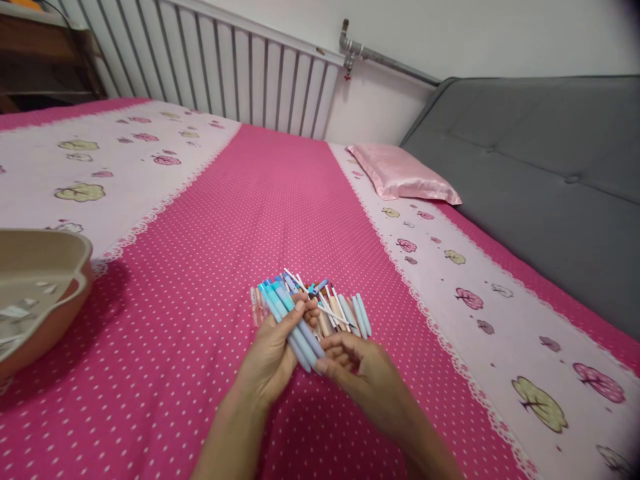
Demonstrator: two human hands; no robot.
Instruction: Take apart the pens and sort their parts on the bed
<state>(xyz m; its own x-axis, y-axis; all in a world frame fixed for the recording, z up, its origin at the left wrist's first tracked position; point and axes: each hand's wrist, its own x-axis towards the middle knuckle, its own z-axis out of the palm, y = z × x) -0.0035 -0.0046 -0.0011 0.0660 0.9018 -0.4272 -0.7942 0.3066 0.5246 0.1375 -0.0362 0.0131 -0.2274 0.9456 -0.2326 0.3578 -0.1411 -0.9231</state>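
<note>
Several pens (306, 339) with light blue and lavender barrels lie side by side in my left hand (273, 353), the thumb closed over them. At their lower ends, my right hand (361, 365) pinches the tip of a lavender pen between thumb and fingers. Beneath and behind the hands, a loose pile of pens (345, 310) rests on the bedspread, with white, brown, pale blue and purple barrels. My left hand hides part of that pile.
The pink dotted bedspread (270, 193) covers the bed. To the left stands a plastic basin (75, 293) with small white pieces inside. A pink pillow (405, 173) leans near the grey headboard (540, 153). Behind the bed are a radiator (250, 67) and a pipe (390, 60).
</note>
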